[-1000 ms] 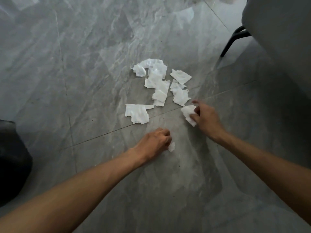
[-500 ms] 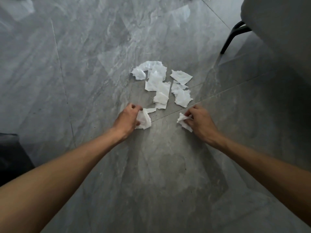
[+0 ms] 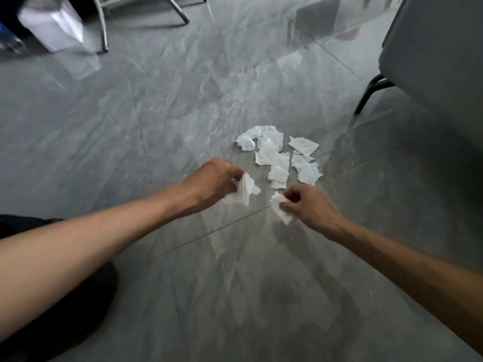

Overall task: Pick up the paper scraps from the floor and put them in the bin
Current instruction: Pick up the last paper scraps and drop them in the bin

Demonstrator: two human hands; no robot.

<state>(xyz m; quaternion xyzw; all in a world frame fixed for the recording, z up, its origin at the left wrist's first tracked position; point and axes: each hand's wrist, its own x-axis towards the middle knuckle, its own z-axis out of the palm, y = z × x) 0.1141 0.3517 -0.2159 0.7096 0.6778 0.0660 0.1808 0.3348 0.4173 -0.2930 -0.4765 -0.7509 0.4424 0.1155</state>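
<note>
Your 2 bare arms reach forward and down over the grey tiled floor (image 3: pixel 183 121). Your left hand (image 3: pixel 213 182), knuckles up, is pinched shut around a white paper scrap (image 3: pixel 244 189). Your right hand (image 3: pixel 308 206), fingers curled in, clamps another crumpled scrap (image 3: pixel 279 210). The remaining paper scraps (image 3: pixel 279 155) lie clustered on the floor just beyond both hands, near a dark chair leg (image 3: pixel 368 94).

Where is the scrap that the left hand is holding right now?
In the head view, the scrap is pinched in the left hand near centre frame, just left of the loose pile of scraps and across from the right hand.
</note>
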